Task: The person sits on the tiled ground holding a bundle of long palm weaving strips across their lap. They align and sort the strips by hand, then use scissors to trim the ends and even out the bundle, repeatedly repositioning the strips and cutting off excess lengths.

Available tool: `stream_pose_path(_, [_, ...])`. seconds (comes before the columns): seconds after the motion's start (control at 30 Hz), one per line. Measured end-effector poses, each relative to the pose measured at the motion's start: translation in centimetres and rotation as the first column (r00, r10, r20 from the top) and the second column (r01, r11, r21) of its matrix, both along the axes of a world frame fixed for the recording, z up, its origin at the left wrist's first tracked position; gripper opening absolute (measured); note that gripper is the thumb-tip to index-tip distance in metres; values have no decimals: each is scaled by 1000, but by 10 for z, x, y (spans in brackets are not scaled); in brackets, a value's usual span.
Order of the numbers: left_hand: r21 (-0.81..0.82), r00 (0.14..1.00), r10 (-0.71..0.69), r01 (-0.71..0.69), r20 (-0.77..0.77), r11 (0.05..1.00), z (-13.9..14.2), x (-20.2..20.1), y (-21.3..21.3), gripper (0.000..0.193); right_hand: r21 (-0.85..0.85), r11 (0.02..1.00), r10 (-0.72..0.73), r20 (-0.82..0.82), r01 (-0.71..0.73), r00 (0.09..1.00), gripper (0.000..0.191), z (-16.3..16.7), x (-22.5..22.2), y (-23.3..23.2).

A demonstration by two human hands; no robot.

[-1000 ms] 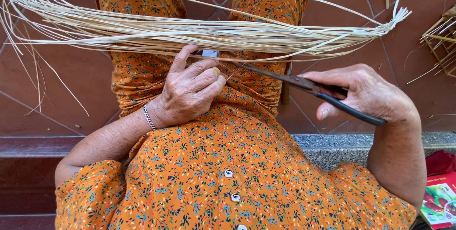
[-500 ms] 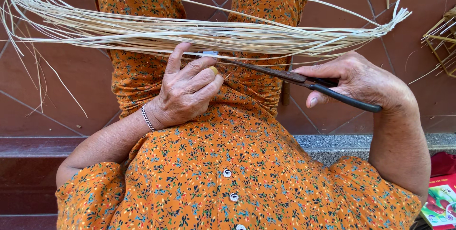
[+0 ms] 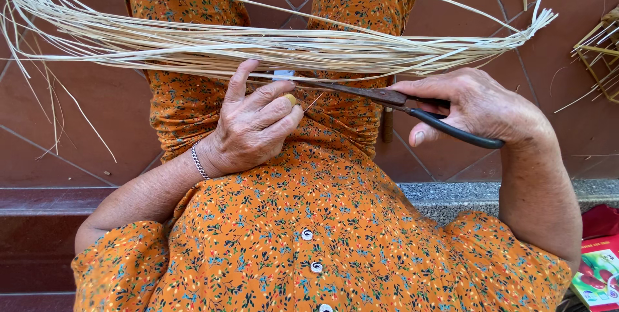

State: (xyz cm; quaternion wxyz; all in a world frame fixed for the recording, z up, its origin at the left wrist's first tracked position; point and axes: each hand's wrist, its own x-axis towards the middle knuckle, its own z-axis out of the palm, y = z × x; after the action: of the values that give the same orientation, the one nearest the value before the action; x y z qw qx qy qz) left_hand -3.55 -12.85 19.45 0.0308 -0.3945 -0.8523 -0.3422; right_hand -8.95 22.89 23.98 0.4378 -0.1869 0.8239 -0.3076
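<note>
Home doorstep: tiled floor (image 3: 97, 112), stone step (image 3: 451, 193), weaving strips (image 3: 258, 48).

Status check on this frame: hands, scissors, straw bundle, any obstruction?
Left hand gripping straw bundle. Right hand closed on black-handled scissors, blades under the strands. Nothing blocking.

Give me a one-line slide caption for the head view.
Left hand grips pale straw strips; right hand holds black-handled scissors.
</note>
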Motion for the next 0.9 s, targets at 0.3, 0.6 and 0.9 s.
stream_pose_path(0.3, [120,995,46,-57,92,991,18,-3,-16,9,83,996,-39,194,23,980,83,5,5,6])
stream_pose_path(0.6, [-70,862,475,-492,-175,868,34,-52,-93,42,-246,926,-360,-337,288,870,84,24,35,-3])
stream_pose_path(0.9, [-231,993,77,-97,-94,968,21,-59,-33,31,-164,959,-280,-430,231,858,79,28,18,-19])
